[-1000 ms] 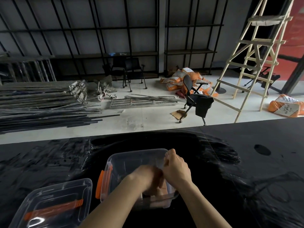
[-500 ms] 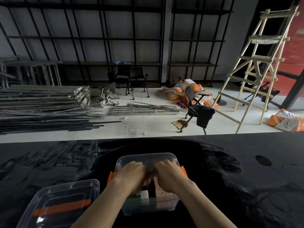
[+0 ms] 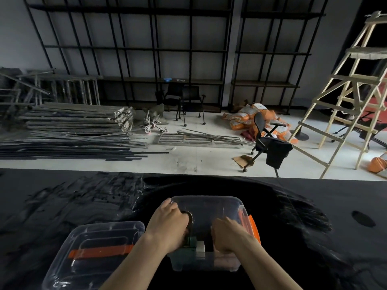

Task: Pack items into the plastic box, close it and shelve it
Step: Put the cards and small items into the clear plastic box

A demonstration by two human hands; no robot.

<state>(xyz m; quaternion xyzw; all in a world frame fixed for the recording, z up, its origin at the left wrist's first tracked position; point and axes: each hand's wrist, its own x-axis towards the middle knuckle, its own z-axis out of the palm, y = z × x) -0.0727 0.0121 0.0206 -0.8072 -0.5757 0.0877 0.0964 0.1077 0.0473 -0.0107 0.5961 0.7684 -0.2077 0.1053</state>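
Note:
The clear plastic box point(image 3: 209, 199) with orange side latches point(image 3: 253, 227) stands open on the black table, right in front of me. Both hands are inside it. My left hand point(image 3: 167, 227) is curled around a green object with a dark metal loop point(image 3: 190, 241) at the box's left side. My right hand point(image 3: 228, 237) reaches down at the right side over a brownish item point(image 3: 226, 262); its fingertips are hidden. A small pale block point(image 3: 200, 246) lies between the two hands. The clear lid point(image 3: 117, 229), with its orange handle point(image 3: 100, 252), lies flat to the left of the box.
The black table point(image 3: 314, 216) stretches wide to both sides, with its far edge ahead. Beyond it are black wall shelves point(image 3: 188, 80), stacked metal bars point(image 3: 73, 132), an office chair point(image 3: 270, 147), orange sacks point(image 3: 243, 120) and a wooden ladder point(image 3: 345, 97).
My hands were pressed together in the middle of the box and have moved apart, left hand to the left side, right hand to the right. The view has tilted upward.

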